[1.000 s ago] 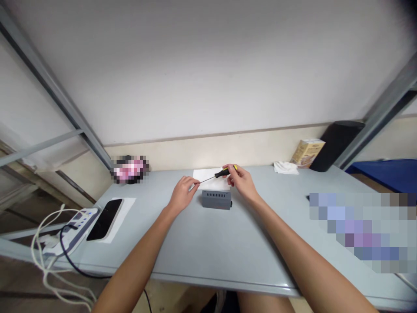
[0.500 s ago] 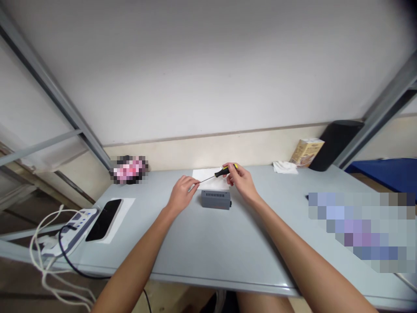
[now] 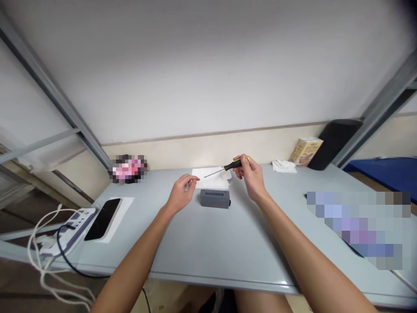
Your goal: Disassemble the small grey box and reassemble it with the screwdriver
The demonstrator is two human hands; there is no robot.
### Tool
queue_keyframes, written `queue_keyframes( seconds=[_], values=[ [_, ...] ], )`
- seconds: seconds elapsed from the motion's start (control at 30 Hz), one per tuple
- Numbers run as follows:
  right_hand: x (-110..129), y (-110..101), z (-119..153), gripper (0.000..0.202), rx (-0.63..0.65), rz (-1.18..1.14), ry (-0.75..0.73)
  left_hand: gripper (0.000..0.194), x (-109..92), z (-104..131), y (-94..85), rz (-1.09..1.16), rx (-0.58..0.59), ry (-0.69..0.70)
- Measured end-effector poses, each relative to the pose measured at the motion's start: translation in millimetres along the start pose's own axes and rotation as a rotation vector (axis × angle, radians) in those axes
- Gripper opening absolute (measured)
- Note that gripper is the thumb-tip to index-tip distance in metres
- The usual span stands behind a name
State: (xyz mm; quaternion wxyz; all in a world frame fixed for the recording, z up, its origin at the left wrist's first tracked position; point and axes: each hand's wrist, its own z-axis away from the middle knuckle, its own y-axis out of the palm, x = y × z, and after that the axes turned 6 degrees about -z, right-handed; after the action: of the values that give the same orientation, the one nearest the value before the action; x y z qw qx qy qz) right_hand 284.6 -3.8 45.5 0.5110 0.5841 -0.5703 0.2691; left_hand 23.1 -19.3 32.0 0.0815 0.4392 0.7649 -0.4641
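Observation:
A screwdriver with a black and yellow handle is gripped in my right hand, its thin shaft slanting down to the left. Its tip is a short gap away from the fingers of my left hand. Those left fingers are pinched together; whatever may be between them is too small to make out. Below and between my hands a dark grey box rests on the desk, with a row of slots on top and a small black knob at its right end. Behind it lies a sheet of white paper.
On the grey desk, a phone lies on paper at left beside a power strip with tangled cables. A crumpled tissue, a yellow carton and a black cylinder stand back right. Blurred patches cover items on both sides.
My right hand has drawn the screwdriver back to the right and slightly up, so its tip has parted from my left fingers. The left hand and the grey box have hardly moved.

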Motion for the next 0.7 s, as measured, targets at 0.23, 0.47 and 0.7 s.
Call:
queue_keyframes(
  seconds=[0.23,0.47,0.7],
  values=[
    [5.2,1.1,2.4,0.058,0.052,0.024,0.006,0.027,-8.1,2.1,-0.8,0.186,0.23,-0.082],
    [8.7,6.0,6.3,0.06,0.107,0.068,0.034,0.027,-4.6,1.5,-2.0,0.265,0.287,-0.145],
    [8.5,7.7,8.2,0.059,0.146,0.074,0.058,0.034,-8.4,1.5,0.6,0.28,0.296,-0.183]
  ],
)
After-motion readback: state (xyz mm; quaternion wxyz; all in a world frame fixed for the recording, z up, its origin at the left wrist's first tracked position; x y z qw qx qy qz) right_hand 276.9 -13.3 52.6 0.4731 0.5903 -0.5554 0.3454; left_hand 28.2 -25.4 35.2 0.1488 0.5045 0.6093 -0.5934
